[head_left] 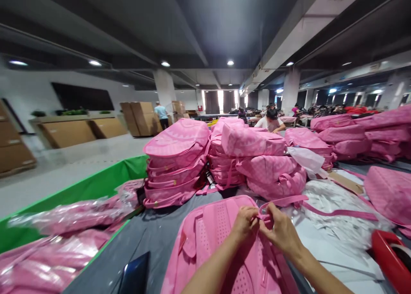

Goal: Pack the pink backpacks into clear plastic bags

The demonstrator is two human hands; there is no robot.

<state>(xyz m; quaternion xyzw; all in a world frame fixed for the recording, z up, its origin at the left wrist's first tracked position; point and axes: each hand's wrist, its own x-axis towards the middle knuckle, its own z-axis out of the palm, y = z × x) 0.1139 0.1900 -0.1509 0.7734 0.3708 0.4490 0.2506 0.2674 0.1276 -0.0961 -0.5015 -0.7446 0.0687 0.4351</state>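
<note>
A pink backpack (188,259) lies on the grey table before me, its padded, perforated back and shoulder straps facing up. Over its upper right part, both my hands work close together on a pink strap (285,201). My left hand (245,223) is closed, fingers pinched at the strap's near end. Thumb and fingers of my right hand (280,227) grip a loop of the same strap. A loose length of webbing trails from there to the right, over a clear plastic bag of white pieces (337,217). The exact spot between my fingertips is partly hidden.
Stacked pink backpacks (175,157) stand behind the work, with more piles (359,135) at right. Left, a green-lined bin (80,195) holds plastic-wrapped pink bags. A dark blue object (135,274) lies near the front edge; a red tape dispenser (388,259) sits right. Another person (269,120) is beyond the stacks.
</note>
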